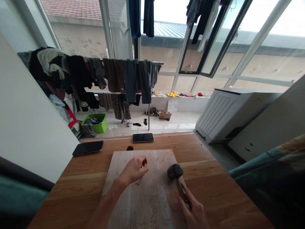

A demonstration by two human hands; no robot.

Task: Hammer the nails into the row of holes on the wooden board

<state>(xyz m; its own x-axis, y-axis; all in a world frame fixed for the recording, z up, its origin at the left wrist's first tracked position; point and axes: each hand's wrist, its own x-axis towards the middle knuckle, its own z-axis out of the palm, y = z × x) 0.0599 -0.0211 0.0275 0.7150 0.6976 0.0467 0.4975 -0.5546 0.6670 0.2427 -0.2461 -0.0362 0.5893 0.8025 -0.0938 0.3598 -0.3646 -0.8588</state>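
head view, left hand pinching nail, right hand gripping mallet

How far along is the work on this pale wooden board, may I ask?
Little looks done: the scratched pale wooden board shows no driven nail. In hand: the left hand holds a thin metal nail at the board, the right hand grips a black-headed wooden-handled mallet over it. Left: the nail, seemingly unsunk.
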